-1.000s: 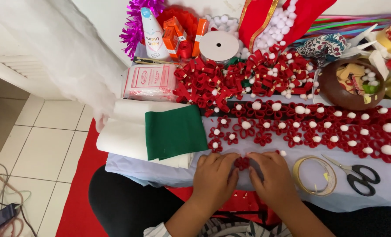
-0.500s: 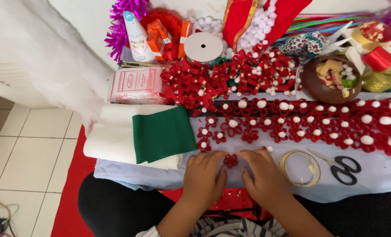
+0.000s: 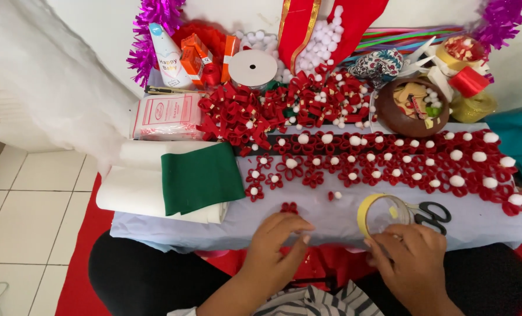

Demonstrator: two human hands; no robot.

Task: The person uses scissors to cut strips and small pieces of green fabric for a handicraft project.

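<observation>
One red flower [image 3: 289, 207] lies just beyond left hand [image 3: 277, 247].

Small red ribbon flower [image 3: 289, 207], looped petals, lying flat on the pale cloth-covered surface [image 3: 331, 219] just beyond the left hand's fingers [image 3: 293, 225]. Yellow tape roll [image 3: 383, 212], flat with its see-through centre facing up, beside black-handled scissors [image 3: 431, 215], touched at its near rim by the right hand's fingers [image 3: 384, 241].

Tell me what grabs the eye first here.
The rows of red ribbon flowers with white pom-pom centres spread across the middle and right of the table. A folded dark green felt sheet lies at left. At the near edge, the right hand touches a yellow tape roll, black scissors beside it.
</observation>
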